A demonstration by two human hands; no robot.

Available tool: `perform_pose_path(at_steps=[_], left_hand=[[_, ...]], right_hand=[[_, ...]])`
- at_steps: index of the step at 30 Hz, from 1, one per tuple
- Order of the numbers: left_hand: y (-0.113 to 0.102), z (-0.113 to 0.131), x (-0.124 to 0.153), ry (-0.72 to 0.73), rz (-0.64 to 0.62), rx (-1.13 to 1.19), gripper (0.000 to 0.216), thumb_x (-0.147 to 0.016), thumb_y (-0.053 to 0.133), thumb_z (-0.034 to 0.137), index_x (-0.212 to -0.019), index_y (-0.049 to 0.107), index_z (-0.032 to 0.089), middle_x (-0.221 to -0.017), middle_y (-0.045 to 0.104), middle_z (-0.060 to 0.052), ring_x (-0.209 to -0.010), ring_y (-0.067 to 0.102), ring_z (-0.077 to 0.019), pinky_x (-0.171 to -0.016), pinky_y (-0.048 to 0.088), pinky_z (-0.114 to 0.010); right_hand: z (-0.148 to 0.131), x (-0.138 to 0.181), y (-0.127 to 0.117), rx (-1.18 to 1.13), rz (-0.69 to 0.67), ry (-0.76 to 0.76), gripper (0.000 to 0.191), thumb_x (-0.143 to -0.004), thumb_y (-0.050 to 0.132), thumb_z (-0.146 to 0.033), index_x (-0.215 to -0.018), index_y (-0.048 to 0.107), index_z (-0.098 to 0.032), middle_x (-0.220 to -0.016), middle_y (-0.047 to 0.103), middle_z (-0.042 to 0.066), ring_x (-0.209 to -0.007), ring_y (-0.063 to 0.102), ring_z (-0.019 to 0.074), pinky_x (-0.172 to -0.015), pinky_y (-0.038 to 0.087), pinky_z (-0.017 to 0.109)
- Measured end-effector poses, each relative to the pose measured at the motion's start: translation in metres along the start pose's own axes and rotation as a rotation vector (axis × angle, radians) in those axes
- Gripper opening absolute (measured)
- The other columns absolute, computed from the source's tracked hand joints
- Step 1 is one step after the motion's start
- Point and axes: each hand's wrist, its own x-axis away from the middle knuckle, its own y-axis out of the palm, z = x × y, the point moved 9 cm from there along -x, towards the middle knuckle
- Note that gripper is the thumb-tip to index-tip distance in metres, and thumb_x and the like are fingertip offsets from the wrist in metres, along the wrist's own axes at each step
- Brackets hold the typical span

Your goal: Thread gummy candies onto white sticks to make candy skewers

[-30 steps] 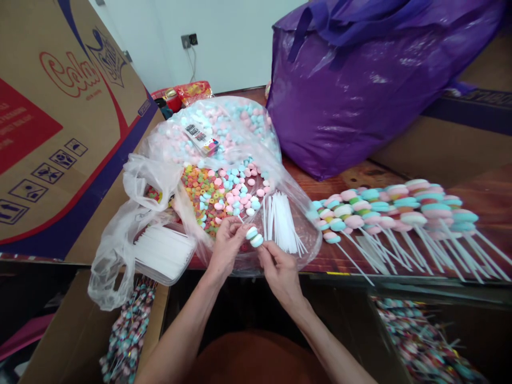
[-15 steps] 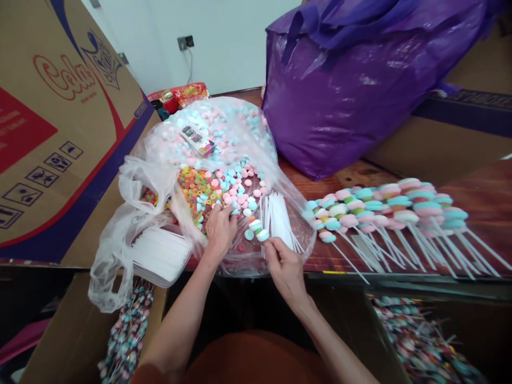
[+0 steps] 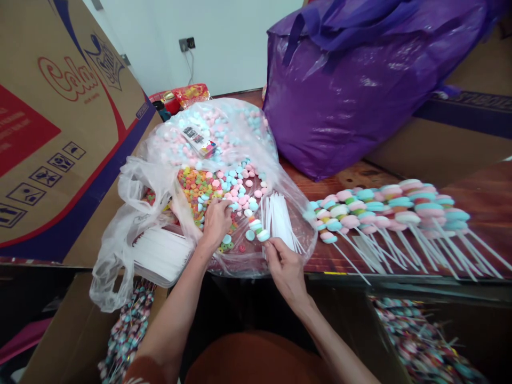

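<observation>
The left hand [image 3: 216, 220] lies palm-down on the heap of loose candies [image 3: 224, 194], fingers curled into the pink, blue and multicoloured pieces; whether it has one pinched I cannot tell, since the fingertips are buried. The right hand [image 3: 285, 265] pinches the lower end of a white stick, and the half-built candy skewer [image 3: 258, 230] (blue, white and a striped piece on it so far) juts up and to the left from its fingers, ending just beside the left hand's knuckles. Directly above the right hand lies a bundle of bare white sticks [image 3: 280, 216], touching the skewer's side. All this rests on a spread clear plastic bag [image 3: 236, 144], whose far part, beyond the left hand, holds more pink and blue sweets. Left of the left hand a packet of white sticks [image 3: 160, 255] sits in crumpled plastic, with a large cardboard box [image 3: 56, 122] farther left. Well to the right of the right hand lies a row of finished skewers [image 3: 392, 210] on the wooden table [image 3: 360, 173], behind them a big purple bag [image 3: 360, 80].
</observation>
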Motion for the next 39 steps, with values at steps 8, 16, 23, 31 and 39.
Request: perform_pose_path(at_steps=[8,16,23,31,39], left_hand=[[0.009,0.008,-0.013,0.093,-0.072,-0.037,0.032,-0.084,0.055,0.011,-0.107,0.074,0.022,-0.099,0.069,-0.008,-0.099,0.061,-0.0248,-0.093,0.046,-0.037],[0.011,0.005,-0.014,0.114,-0.06,0.0,0.025,-0.082,0.057,0.012,-0.097,0.075,0.02,-0.099,0.07,-0.008,-0.1,0.061,-0.0243,-0.094,0.046,-0.039],[0.017,0.028,-0.008,0.255,-0.11,-0.095,0.024,-0.086,0.051,0.01,-0.098,0.069,0.02,-0.103,0.07,-0.008,-0.101,0.055,-0.0258,-0.094,0.043,-0.04],[0.025,0.04,0.007,0.345,-0.088,-0.279,0.033,-0.088,0.047,0.011,-0.117,0.06,0.016,-0.116,0.06,-0.014,-0.106,0.049,-0.0296,-0.093,0.041,-0.043],[0.009,0.023,0.014,0.171,0.041,0.096,0.018,-0.085,0.055,0.016,-0.102,0.062,0.02,-0.097,0.066,-0.008,-0.098,0.058,-0.0245,-0.092,0.045,-0.038]], right_hand=[[0.003,0.0,0.002,-0.011,0.006,0.014,0.026,-0.098,0.047,-0.033,-0.079,0.058,-0.019,-0.06,0.041,-0.006,-0.053,0.04,0.0102,-0.053,0.033,0.022],[0.004,0.0,0.002,0.001,0.006,0.011,0.027,-0.098,0.047,-0.033,-0.079,0.059,-0.019,-0.059,0.04,-0.006,-0.053,0.039,0.0105,-0.052,0.032,0.022],[0.005,0.0,0.002,-0.014,0.007,0.012,0.026,-0.098,0.047,-0.034,-0.08,0.06,-0.019,-0.06,0.042,-0.005,-0.054,0.04,0.0111,-0.052,0.034,0.022],[0.0,-0.002,-0.001,0.004,0.033,0.001,0.024,-0.096,0.048,-0.032,-0.08,0.061,-0.019,-0.059,0.042,-0.005,-0.053,0.04,0.0112,-0.052,0.034,0.022],[0.0,-0.001,-0.001,0.0,0.024,0.008,0.026,-0.097,0.048,-0.033,-0.078,0.061,-0.019,-0.058,0.041,-0.006,-0.052,0.039,0.0105,-0.051,0.034,0.022]])
